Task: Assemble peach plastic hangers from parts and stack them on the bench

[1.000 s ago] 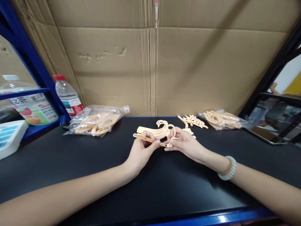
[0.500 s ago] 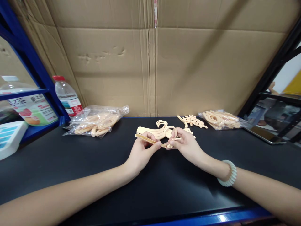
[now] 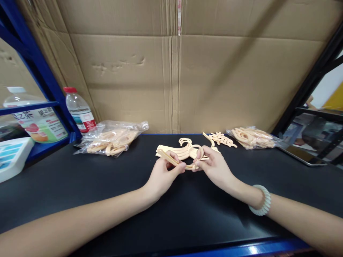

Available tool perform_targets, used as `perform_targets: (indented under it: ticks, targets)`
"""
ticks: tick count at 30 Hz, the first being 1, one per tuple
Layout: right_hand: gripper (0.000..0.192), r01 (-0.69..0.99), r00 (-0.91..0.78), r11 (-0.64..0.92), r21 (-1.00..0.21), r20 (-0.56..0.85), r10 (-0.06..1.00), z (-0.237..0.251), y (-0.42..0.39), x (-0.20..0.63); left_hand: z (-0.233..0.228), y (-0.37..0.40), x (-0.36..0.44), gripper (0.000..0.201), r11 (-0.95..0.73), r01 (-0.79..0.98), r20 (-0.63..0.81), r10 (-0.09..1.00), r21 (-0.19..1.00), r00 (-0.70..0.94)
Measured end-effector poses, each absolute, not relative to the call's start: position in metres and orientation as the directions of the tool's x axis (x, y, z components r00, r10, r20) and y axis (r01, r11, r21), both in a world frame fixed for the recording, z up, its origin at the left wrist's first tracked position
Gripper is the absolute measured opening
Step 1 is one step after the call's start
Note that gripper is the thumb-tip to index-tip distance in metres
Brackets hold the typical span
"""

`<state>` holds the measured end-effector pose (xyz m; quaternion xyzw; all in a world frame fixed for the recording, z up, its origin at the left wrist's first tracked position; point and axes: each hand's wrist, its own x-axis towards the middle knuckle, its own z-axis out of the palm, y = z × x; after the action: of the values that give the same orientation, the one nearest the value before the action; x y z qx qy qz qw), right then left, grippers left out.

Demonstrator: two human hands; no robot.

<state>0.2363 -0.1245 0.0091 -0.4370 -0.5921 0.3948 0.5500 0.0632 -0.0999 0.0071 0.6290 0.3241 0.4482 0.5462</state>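
Observation:
Both my hands meet over the middle of the black tabletop point(image 3: 80, 192). My left hand point(image 3: 162, 175) pinches a thin cream plastic strip point(image 3: 167, 158) between thumb and fingers. My right hand point(image 3: 214, 167) grips a cream plastic piece with a ring-shaped end point(image 3: 199, 152), and the strip's right end touches it. Behind the hands lies a flat stack of cream plastic hanger-like parts point(image 3: 177, 150). A pale bead bracelet point(image 3: 262, 205) sits on my right wrist.
A clear bag of cream parts point(image 3: 112, 138) lies at the back left, another bag point(image 3: 252, 137) at the back right, with loose curly parts point(image 3: 221, 138) between. A red-capped water bottle point(image 3: 79, 110) stands by the blue shelf post. A cardboard wall point(image 3: 171, 71) closes the back.
My hands have drawn slightly closer and lifted a little; the strip's left end now tilts upward. The view has shifted a bit to the right.

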Motion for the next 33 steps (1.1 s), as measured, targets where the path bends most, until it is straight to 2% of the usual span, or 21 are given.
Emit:
perform_targets:
  ticks: [11, 20, 29, 33]
  targets:
    - [0.013, 0.145, -0.069, 0.405, -0.903, 0.399, 0.914, 0.008, -0.131, 0.235, 0.008, -0.102, 0.063, 0.030, -0.138, -0.115, 0.173, 0.898, 0.984, 0.405]
    - [0.013, 0.143, -0.064, 0.396, -0.907, 0.391, 0.918, 0.009, -0.131, 0.233, 0.006, -0.102, 0.062, 0.028, -0.187, -0.081, 0.204, 0.896, 0.979, 0.395]
    - [0.014, 0.140, -0.081, 0.356, -0.924, 0.348, 0.934, 0.011, -0.122, 0.240, 0.012, -0.104, 0.064, 0.031, -0.087, -0.165, 0.138, 0.934, 0.982, 0.331]
    - [0.021, 0.073, -0.082, 0.340, -0.938, 0.334, 0.939, 0.009, -0.119, 0.241, 0.010, -0.103, 0.065, 0.033, -0.102, -0.116, 0.143, 0.888, 0.988, 0.436]
